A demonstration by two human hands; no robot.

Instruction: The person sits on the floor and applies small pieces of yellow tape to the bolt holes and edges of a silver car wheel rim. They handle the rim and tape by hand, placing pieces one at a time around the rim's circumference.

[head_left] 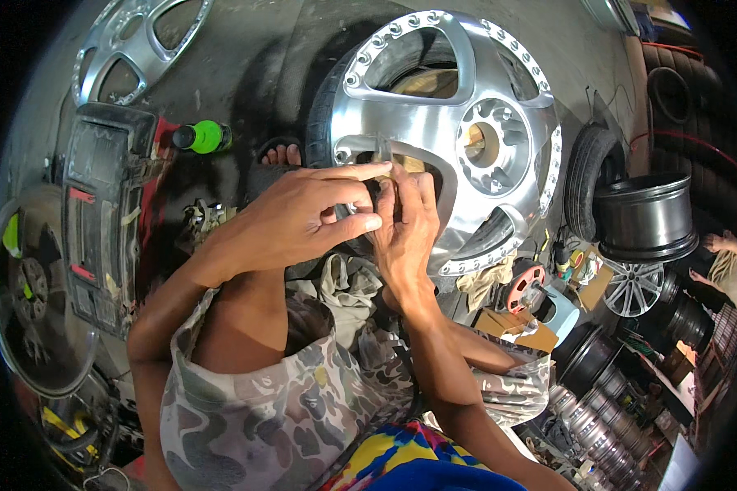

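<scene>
A large polished silver wheel rim [385, 119] with a ring of bolts round its edge lies in front of me, with a black tire [321, 123] showing along its left side. My left hand [303, 204] is over the rim's near left edge, its index finger stretched to the right hand's fingertips and its thumb apart from it. Beside it, my right hand [408, 214] has its fingers folded together. A small greyish see-through piece [383, 147] shows at the fingertips; its kind is unclear. What lies inside the right hand is hidden.
A green bottle [205, 137] with a black cap and a worn black toolbox [106, 204] are on the left. Another silver rim [127, 49] lies at the far left. On the right are a loose tire [585, 176], a dark rim barrel [645, 217] and a cardboard box [516, 330].
</scene>
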